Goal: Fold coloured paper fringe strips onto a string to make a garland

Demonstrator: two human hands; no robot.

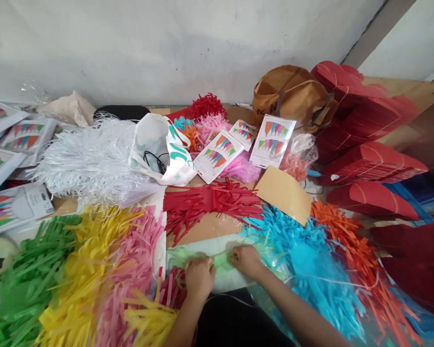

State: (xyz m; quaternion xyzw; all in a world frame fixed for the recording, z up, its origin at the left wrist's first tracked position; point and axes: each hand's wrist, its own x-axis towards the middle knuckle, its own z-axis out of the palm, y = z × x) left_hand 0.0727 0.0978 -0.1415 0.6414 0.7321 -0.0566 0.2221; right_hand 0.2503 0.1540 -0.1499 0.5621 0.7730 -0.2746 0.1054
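Head-worn view, angled forward and down

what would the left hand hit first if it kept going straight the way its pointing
The left hand would meet the pale green paper first; its fingertips seem already on it, though depth is hard to judge. Further along that line lies the red paper fringe.

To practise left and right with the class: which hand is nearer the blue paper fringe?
Right. The right hand lies just left of the blue paper fringe in view; the left hand lies farther away, on the right hand's far side.
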